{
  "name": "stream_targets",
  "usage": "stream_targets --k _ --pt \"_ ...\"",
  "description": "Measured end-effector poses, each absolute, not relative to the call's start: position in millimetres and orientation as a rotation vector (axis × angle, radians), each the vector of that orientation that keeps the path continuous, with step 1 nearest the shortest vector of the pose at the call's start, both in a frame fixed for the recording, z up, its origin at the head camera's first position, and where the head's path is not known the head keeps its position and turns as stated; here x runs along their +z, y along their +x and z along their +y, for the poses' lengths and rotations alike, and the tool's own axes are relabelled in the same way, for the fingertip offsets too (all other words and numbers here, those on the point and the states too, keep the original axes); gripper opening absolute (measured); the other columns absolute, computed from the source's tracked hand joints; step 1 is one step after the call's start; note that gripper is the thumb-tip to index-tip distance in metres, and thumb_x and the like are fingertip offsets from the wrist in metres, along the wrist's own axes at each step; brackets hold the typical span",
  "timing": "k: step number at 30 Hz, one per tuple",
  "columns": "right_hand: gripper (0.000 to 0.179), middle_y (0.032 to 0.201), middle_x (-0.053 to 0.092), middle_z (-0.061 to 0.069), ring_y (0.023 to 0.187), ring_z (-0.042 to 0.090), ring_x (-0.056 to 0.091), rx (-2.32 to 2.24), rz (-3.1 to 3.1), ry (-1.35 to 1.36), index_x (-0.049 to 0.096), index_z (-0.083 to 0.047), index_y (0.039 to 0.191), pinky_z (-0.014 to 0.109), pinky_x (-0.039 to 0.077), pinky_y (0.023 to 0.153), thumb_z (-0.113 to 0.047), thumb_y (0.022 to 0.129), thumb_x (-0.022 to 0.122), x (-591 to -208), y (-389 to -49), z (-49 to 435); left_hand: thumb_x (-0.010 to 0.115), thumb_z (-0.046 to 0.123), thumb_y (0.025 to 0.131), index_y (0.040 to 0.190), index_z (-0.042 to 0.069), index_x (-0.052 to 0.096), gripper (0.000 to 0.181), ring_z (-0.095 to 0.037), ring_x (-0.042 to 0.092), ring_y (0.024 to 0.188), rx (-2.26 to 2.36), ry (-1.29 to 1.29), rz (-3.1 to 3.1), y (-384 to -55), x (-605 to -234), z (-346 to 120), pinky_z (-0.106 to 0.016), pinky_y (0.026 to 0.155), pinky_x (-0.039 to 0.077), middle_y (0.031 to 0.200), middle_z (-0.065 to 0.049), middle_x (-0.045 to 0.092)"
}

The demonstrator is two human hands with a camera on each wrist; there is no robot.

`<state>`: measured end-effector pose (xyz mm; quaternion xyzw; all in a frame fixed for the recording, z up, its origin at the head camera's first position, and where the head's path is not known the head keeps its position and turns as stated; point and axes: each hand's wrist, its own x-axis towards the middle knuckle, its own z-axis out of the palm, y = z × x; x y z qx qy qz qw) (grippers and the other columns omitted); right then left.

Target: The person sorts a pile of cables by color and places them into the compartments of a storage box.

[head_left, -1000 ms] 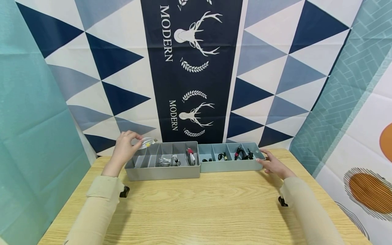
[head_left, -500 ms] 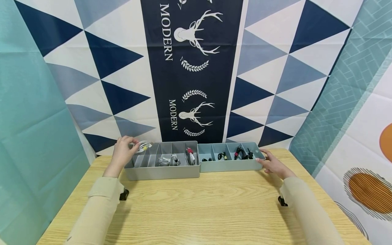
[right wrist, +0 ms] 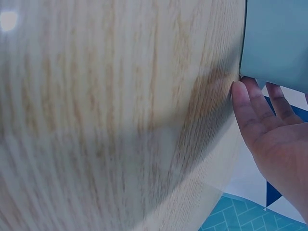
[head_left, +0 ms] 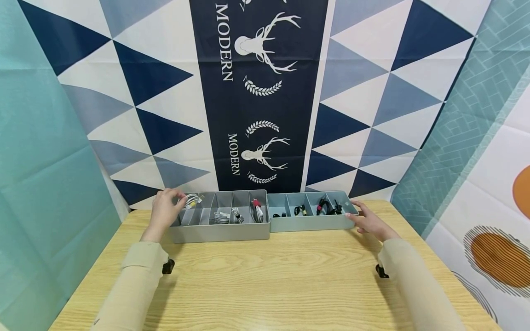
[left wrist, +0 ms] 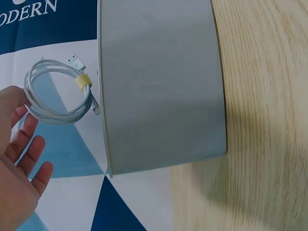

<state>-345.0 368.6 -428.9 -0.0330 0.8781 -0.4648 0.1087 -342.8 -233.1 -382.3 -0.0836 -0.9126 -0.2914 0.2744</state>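
My left hand (head_left: 164, 211) pinches a coiled white USB cable (left wrist: 50, 115) between thumb and index finger. A yellow tie (left wrist: 83, 82) binds the coil, and a USB plug (left wrist: 76, 62) sticks out. In the head view the coil hangs over the leftmost part of a grey divided organizer box (head_left: 219, 233); the left wrist view shows it beside the box's plain outer wall. At the far right, the fingers of my right hand (head_left: 370, 223) touch the end of a light blue divided organizer box (head_left: 310, 224). The fingers look relaxed in the right wrist view.
White and grey cables (head_left: 221, 217) lie in the grey box, along with a red-tied cable (head_left: 257, 212). Several dark cables (head_left: 325, 207) sit in the blue box. Both boxes stand end to end on the wooden table (head_left: 265, 280), before a patterned cloth backdrop (head_left: 265, 92).
My left hand has lowered the coiled cable from above the grey box's rim towards its left compartments. The right hand has stayed at the blue box's end.
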Motion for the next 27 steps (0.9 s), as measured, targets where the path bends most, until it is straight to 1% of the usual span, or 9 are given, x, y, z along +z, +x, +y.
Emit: stream_targets --k 2,3,9,10,14,17,20,23,27 --pt "0.079 0.132 0.024 0.031 0.112 0.040 0.041 -1.374 2.579 -0.103 -0.002 -0.017 0.144 0.041 0.046 0.078 -0.045 0.089 0.047 -429 -345 369 0.062 0.019 0.083 0.084 0.005 0.064 0.014 -0.033 0.045 0.092 -0.785 -0.233 -2.450 -343 -382 -231 -0.050 0.079 0.031 0.092 -0.015 0.058" --pt "0.079 0.132 0.024 0.031 0.111 0.040 0.041 -1.380 2.575 -0.105 -0.002 -0.017 0.144 0.041 0.046 0.077 -0.045 0.089 0.047 -429 -346 369 0.061 0.019 0.083 0.084 0.005 0.064 0.014 -0.033 0.046 0.093 -0.786 -0.240 -2.447 -343 -382 -230 -0.051 0.083 0.031 0.092 -0.015 0.058" --pt "0.079 0.131 0.024 0.031 0.106 0.037 0.042 -1.388 2.575 -0.097 -0.001 -0.017 0.144 0.040 0.046 0.074 -0.044 0.088 0.048 -430 -346 370 0.062 0.019 0.083 0.083 0.005 0.065 0.014 -0.036 0.046 0.099 -0.774 -0.250 -2.464 -347 -382 -219 -0.053 0.089 0.029 0.094 -0.016 0.059" --pt "0.079 0.132 0.024 0.031 0.106 0.037 0.042 -1.385 2.578 -0.097 -0.001 -0.017 0.144 0.040 0.046 0.074 -0.044 0.088 0.048 -430 -346 370 0.061 0.019 0.083 0.083 0.005 0.064 0.014 -0.037 0.045 0.100 -0.771 -0.247 -2.473 -347 -383 -217 -0.054 0.088 0.030 0.095 -0.017 0.059" --pt "0.078 0.132 0.024 0.031 0.107 0.037 0.043 -1.383 2.582 -0.098 0.000 -0.017 0.144 0.040 0.047 0.075 -0.044 0.089 0.048 -430 -346 369 0.062 0.020 0.082 0.081 0.006 0.064 0.014 -0.038 0.043 0.108 -0.762 -0.223 -2.496 -351 -386 -210 -0.054 0.092 0.028 0.100 -0.017 0.058" --pt "0.079 0.133 0.023 0.032 0.107 0.037 0.043 -1.377 2.581 -0.099 -0.001 -0.017 0.144 0.039 0.047 0.075 -0.044 0.089 0.048 -430 -346 370 0.063 0.020 0.081 0.080 0.007 0.064 0.013 -0.036 0.044 0.109 -0.765 -0.213 -2.496 -354 -388 -205 -0.054 0.093 0.028 0.098 -0.016 0.058" --pt "0.079 0.133 0.022 0.031 0.108 0.037 0.043 -1.376 2.577 -0.096 -0.001 -0.018 0.144 0.039 0.046 0.076 -0.045 0.088 0.048 -429 -346 370 0.063 0.020 0.080 0.079 0.008 0.065 0.013 -0.033 0.046 0.103 -0.761 -0.211 -2.489 -356 -389 -200 -0.052 0.090 0.030 0.093 -0.013 0.058" --pt "0.080 0.134 0.022 0.031 0.109 0.037 0.042 -1.376 2.573 -0.095 -0.002 -0.018 0.144 0.039 0.046 0.076 -0.045 0.088 0.048 -429 -345 370 0.062 0.020 0.080 0.078 0.009 0.065 0.011 -0.029 0.049 0.091 -0.763 -0.218 -2.486 -357 -388 -195 -0.048 0.084 0.033 0.086 -0.010 0.058" --pt "0.081 0.134 0.021 0.031 0.111 0.039 0.041 -1.368 2.576 -0.087 -0.002 -0.018 0.144 0.040 0.046 0.077 -0.046 0.088 0.048 -429 -345 369 0.062 0.018 0.081 0.075 0.009 0.064 0.011 -0.023 0.047 0.076 -0.757 -0.235 -2.481 -357 -386 -190 -0.041 0.074 0.035 0.076 -0.006 0.056"
